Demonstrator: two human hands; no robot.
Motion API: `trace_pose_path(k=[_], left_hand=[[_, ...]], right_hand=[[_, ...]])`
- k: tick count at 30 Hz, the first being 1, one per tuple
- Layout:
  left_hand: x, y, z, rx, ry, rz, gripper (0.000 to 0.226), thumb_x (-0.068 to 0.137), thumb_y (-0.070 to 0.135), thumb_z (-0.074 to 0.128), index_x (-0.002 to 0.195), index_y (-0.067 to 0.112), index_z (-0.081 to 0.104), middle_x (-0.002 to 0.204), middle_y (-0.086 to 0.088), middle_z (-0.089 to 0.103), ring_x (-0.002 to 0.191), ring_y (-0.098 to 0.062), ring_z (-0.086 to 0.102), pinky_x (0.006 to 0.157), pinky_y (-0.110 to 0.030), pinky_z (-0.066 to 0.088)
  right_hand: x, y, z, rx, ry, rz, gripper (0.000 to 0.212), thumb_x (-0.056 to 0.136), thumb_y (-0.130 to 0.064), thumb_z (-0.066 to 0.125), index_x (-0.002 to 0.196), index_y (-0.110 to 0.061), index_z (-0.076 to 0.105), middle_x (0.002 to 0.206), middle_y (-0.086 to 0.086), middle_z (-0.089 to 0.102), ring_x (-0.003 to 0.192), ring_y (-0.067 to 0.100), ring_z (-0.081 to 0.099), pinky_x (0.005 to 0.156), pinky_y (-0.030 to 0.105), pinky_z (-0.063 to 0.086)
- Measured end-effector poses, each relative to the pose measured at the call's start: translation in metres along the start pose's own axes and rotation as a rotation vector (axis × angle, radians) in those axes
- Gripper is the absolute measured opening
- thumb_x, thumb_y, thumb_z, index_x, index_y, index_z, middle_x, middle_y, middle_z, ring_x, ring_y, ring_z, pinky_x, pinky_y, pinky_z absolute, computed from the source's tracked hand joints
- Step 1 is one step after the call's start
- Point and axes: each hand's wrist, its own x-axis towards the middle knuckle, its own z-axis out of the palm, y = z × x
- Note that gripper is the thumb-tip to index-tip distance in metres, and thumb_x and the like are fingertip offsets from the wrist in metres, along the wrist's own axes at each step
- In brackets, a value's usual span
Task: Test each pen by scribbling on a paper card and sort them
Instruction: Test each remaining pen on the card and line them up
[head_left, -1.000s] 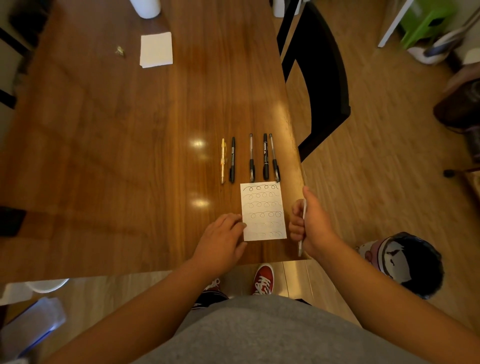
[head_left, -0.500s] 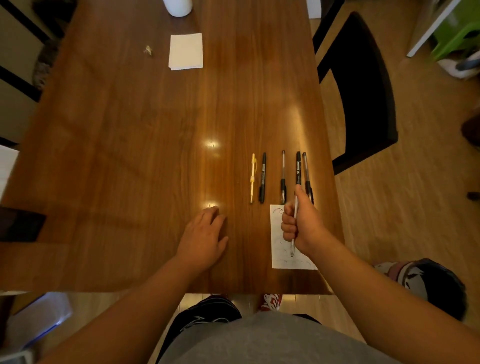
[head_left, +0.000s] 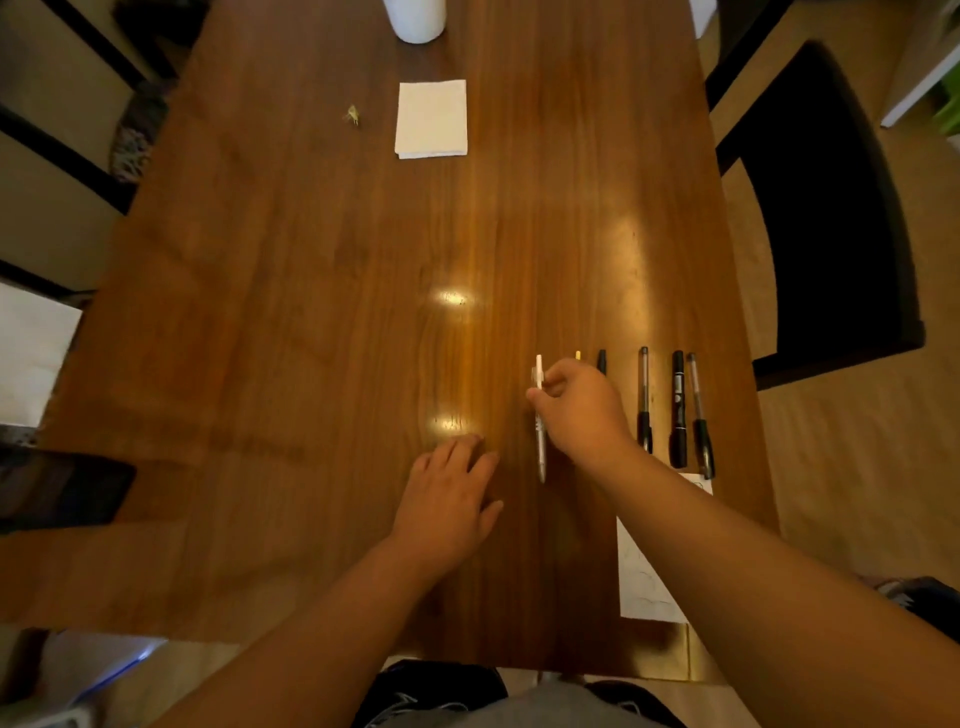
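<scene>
My right hand (head_left: 582, 410) is shut on a white pen (head_left: 540, 441), held low over the wooden table (head_left: 311, 312) at the left end of a row of pens. The hand covers most of a yellow pen (head_left: 577, 355) and a black pen (head_left: 601, 361); only their far tips show. To the right lie a clear pen (head_left: 644, 400), a thick black marker (head_left: 678, 410) and another clear pen (head_left: 700, 415). The scribbled paper card (head_left: 644, 577) lies near the front edge, partly under my right forearm. My left hand (head_left: 447, 504) rests flat on the table, fingers apart, holding nothing.
A blank white card stack (head_left: 431, 118) and a small crumpled scrap (head_left: 353, 115) lie at the far side, with a white cup (head_left: 415, 18) beyond. A black chair (head_left: 831, 208) stands to the right. A dark phone (head_left: 62, 488) lies at the left edge.
My right hand has carried the white pen from over the card leftward to the left end of the pen row. My left hand left the card and now rests on bare table.
</scene>
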Motion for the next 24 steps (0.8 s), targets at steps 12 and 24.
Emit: trace_pose_path(k=[12, 24], left_hand=[[-0.002, -0.012, 0.005, -0.005, 0.026, 0.050, 0.053, 0.089, 0.051, 0.051, 0.137, 0.029, 0.043, 0.145, 0.001, 0.039, 0.132, -0.019, 0.036, 0.105, -0.040, 0.034], [-0.012, -0.008, 0.010, -0.039, -0.011, 0.032, 0.057, 0.093, 0.048, 0.048, 0.144, 0.029, 0.033, 0.156, 0.000, 0.024, 0.143, -0.019, 0.020, 0.114, -0.038, 0.015]], right_hand=[[0.028, 0.009, 0.014, -0.333, 0.070, 0.023, 0.023, 0.090, -0.037, 0.067, 0.083, -0.015, 0.066, 0.073, 0.001, 0.064, 0.061, 0.010, 0.055, 0.046, 0.021, 0.033], [0.020, 0.016, 0.001, -0.305, 0.130, 0.009, 0.030, 0.094, -0.042, 0.058, 0.083, -0.015, 0.064, 0.069, -0.003, 0.058, 0.058, 0.008, 0.052, 0.045, 0.021, 0.032]])
